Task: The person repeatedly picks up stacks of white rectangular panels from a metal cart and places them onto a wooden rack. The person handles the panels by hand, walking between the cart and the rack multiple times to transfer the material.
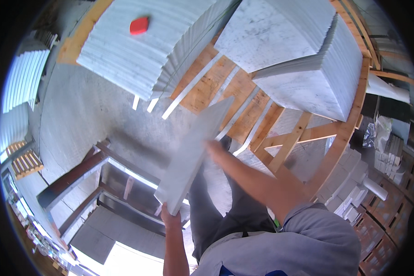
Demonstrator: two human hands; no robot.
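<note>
A pale grey-white marble slab (187, 158) is held tilted in front of my legs, between the wooden crate and the dark frame on the left. Around its near lower corner my left hand (171, 215) is closed. My right hand (211, 149) grips the slab's right edge farther up, slightly blurred, with its fingers partly hidden by the slab. Beyond the slab stands a wooden crate (201, 92) with white strips across its boards. Inside it lean a stack of veined marble slabs (280, 34) and another stack (124, 50).
A red block-shaped object (139, 25) lies on the left stack. A dark metal frame (73, 177) stands at my left on the concrete floor (78, 106). Angled timber bars (292, 140) brace the crate. Stacked boxes (342, 177) are at the right, and a small wooden pallet (26, 163) is far left.
</note>
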